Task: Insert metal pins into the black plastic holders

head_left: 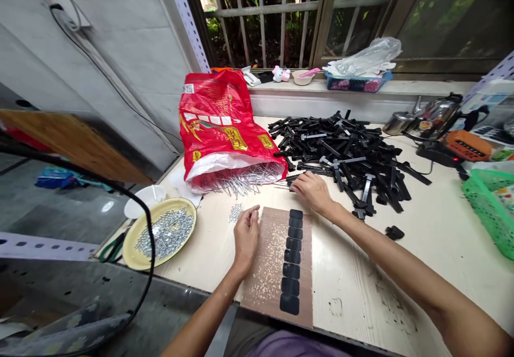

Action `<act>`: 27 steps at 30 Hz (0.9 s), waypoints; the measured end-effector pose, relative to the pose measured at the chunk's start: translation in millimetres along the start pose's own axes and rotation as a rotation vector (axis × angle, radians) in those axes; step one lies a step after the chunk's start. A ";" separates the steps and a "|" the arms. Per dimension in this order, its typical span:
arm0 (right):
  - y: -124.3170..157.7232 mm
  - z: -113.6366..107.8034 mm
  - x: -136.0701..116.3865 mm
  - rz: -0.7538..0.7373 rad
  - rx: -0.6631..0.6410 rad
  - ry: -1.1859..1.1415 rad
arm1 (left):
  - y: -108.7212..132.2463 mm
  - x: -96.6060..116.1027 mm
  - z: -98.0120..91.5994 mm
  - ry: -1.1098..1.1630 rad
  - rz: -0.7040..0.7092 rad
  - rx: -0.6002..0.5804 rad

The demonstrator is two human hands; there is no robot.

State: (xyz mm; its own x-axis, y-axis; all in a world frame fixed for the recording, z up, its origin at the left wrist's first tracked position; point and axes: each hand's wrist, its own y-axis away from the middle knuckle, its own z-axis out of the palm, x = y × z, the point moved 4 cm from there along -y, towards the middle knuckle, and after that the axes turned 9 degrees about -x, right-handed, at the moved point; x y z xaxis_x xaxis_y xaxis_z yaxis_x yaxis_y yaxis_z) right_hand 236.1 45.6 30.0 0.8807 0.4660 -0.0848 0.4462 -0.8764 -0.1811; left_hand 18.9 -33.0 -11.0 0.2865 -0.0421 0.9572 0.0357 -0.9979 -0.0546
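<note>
Right hand [311, 190]: at the near-left edge of the heap of black parts [341, 145], fingers bent downward and drawn together; whether they have hold of a part, we cannot tell.

Left hand [247, 235]: at the left edge of the brown board [273, 310], fingers loosely curled and thumb near the forefinger; we cannot tell whether anything small sits between them. A small cluster of metal bits [235, 212] lies just beside it on the table [345, 298].

Step in hand: we judge it to be picking out a single piece at the heap's edge. The next move, in our view, calls for a narrow fingertip pinch, since the parts lie crossed and could drag one another along.

Black parts: matt, long-shanked, with broader ends; tangled in a wide pile beyond the board and to its right, some showing grey highlights.

Black pads [290, 271]: flat squares with rounded corners, set in one close column along the right side of the board, whose surface to their left is worn in pale flecks.

Metal pins [241, 181]: thin, silvery, lying in the mouth of a red bag [225, 127] and spilling from it.

Yellow dish [131, 252]: at the left, bearing many small, shiny metal pieces [166, 234].
</note>
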 end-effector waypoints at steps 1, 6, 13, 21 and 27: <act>-13.3 10.5 -1.5 0.020 -0.020 0.028 | -3.7 1.1 -9.7 -0.080 0.021 0.025; -36.5 40.4 -2.4 0.024 -0.121 0.084 | -19.5 -0.9 -53.9 -0.445 0.085 0.041; -12.1 27.6 9.2 0.091 -0.001 0.009 | -21.9 -10.2 -62.5 -0.824 0.143 -0.040; 25.9 9.9 1.2 0.026 0.118 -0.168 | -55.8 -16.4 -45.6 -1.114 0.135 -0.196; 42.3 5.8 -24.0 -0.009 0.129 -0.291 | -65.9 -12.6 -49.0 -0.986 0.125 -0.220</act>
State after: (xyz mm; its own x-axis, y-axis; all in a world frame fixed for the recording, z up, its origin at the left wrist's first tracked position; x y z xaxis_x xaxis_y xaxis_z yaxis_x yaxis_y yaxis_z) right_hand 233.0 -2.0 18.7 0.7861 0.5055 -0.3556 0.4142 -0.8579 -0.3041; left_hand -34.0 30.8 -5.5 0.9412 -0.1858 0.2822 -0.1968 -0.9804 0.0109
